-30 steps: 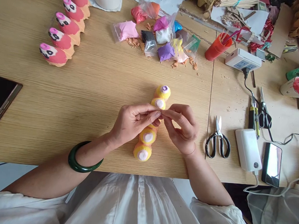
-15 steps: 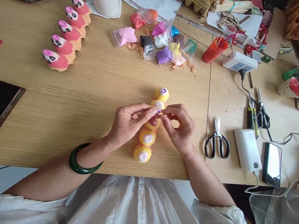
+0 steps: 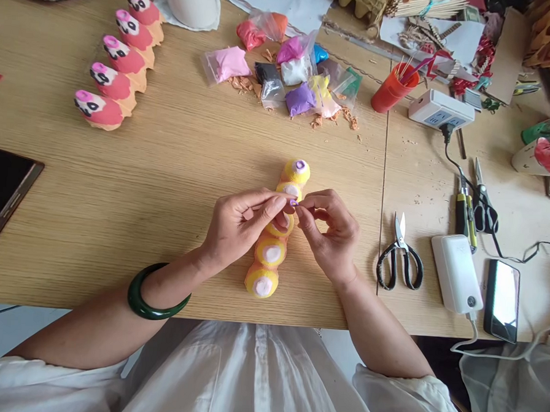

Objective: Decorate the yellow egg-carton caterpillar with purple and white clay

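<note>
Head view, clock read from the fingertips, twelve toward the top edge. Brought together almost tip to tip: left hand (image 3: pixel 237 221) and right hand (image 3: pixel 333 229), both with thumb and forefinger closed on a small purple piece (image 3: pixel 293 202), partly covered and too tiny for exact shape. Around the left forearm, toward eight o'clock, a dark green bangle (image 3: pixel 136 291).

Just below the hands, lying on the desk (image 3: pixel 180 170) from twelve o'clock down to seven: a yellow-domed strip (image 3: pixel 270 253) with pale patches on its domes, the middle dome partly hidden behind fingers. On the patch at its twelve o'clock end, a purple ring (image 3: pixel 300 165).

Farther out, between three and four o'clock, black-handled scissors (image 3: pixel 395 252), then a white power bank (image 3: pixel 456 271) and a phone (image 3: pixel 503 301) side by side. At twelve, a cluster of bagged colored clay (image 3: pixel 300 99); between one and two, a red cup (image 3: pixel 391 92) with thin sticks inside; at two, a white socket box (image 3: pixel 434 108) with a black plug in it. Toward ten, a row of five red figures (image 3: pixel 123 60) with pink rings; at nine, cut by the frame edge, a dark tablet (image 3: pixel 1 195).
</note>
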Demonstrator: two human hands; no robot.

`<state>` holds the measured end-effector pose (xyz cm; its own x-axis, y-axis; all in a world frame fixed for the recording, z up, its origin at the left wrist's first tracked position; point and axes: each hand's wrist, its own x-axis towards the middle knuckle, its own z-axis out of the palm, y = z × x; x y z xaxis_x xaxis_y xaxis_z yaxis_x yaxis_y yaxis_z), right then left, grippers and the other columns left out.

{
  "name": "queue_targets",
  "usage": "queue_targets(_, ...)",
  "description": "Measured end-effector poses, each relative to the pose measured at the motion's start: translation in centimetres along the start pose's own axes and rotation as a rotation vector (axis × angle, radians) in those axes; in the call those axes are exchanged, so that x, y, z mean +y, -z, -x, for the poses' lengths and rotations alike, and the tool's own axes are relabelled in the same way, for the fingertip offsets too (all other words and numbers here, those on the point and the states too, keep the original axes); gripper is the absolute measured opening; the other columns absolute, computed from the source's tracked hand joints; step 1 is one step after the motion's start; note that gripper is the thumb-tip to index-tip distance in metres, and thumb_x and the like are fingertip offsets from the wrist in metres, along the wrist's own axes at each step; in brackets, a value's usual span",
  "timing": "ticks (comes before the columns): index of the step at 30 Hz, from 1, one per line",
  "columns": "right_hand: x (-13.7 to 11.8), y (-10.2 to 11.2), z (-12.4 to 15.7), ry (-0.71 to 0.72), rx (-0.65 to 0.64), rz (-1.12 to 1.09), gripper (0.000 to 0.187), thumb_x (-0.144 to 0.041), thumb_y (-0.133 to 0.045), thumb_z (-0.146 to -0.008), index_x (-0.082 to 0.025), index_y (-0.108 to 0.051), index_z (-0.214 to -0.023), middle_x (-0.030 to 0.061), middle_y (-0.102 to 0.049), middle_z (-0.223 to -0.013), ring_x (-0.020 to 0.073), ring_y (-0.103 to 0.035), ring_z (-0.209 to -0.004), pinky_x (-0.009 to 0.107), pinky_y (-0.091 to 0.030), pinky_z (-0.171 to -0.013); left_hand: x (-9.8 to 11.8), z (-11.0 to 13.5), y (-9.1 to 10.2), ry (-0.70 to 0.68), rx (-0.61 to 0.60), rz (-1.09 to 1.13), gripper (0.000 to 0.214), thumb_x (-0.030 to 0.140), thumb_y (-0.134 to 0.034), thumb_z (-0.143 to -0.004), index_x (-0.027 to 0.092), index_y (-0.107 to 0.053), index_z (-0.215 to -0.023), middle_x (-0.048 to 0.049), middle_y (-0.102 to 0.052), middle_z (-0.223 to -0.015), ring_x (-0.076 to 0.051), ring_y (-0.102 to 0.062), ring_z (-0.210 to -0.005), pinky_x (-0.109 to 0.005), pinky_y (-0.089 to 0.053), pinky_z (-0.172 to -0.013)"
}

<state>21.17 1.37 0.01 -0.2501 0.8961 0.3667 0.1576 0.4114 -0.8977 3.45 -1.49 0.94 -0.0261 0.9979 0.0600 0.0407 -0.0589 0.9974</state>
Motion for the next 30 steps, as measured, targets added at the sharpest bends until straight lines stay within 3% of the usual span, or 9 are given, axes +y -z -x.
queue_targets(7, 0.07, 0.15, -0.15, -0.031, 0.021, 0.009, 0.011, -0.024, -0.071, -0.101, -0.023, -0.069, -0.091, 0.0005, -0.069, -0.09, 0.0124, -0.063, -0.079, 0.027, -0.059, -0.062, -0.23, 0.06, 0.3, -0.223, 0.105, -0.187, 0.016, 0.035, -0.07, -0.105, 0.028, -0.083, -0.11, -0.0031, -0.084, -0.1, -0.013, -0.075, -0.069, -0.028, -0.065, -0.066)
queue_targets(14, -0.14, 0.12, -0.13, 0.037, -0.005, 0.015, 0.009, -0.021, -0.07, -0.101, -0.023, -0.07, -0.093, -0.0003, -0.068, -0.09, 0.0107, -0.063, -0.076, 0.026, -0.058, -0.062, -0.86, -0.15, 0.38, -0.388, 0.075, -0.306, 0.014, 0.025, -0.071, -0.104, 0.023, -0.084, -0.108, -0.0012, -0.084, -0.095, -0.012, -0.077, -0.077, -0.022, -0.062, -0.072)
queue_targets(24, -0.08, -0.01, -0.01, -0.008, 0.01, 0.043, 0.008, -0.031, -0.072, -0.101, -0.024, -0.07, -0.098, 0.0011, -0.071, -0.092, 0.0122, -0.065, -0.078, 0.027, -0.06, -0.062, -0.64, -0.1, 0.24, -0.339, 0.08, -0.312, 0.013, 0.026, -0.071, -0.104, 0.025, -0.083, -0.1, -0.0004, -0.082, -0.087, -0.013, -0.074, -0.072, -0.025, -0.06, -0.067)
queue_targets(30, 0.07, 0.0, -0.04, -0.064, 0.011, -0.063, 0.009, -0.026, -0.073, -0.101, -0.023, -0.071, -0.092, -0.0012, -0.07, -0.088, 0.0111, -0.064, -0.079, 0.025, -0.058, -0.064, -0.41, 0.05, 0.36, -0.286, 0.075, -0.287, 0.018, 0.027, -0.066, -0.107, 0.028, -0.083, -0.112, -0.0011, -0.083, -0.094, -0.011, -0.07, -0.065, -0.027, -0.061, -0.065)
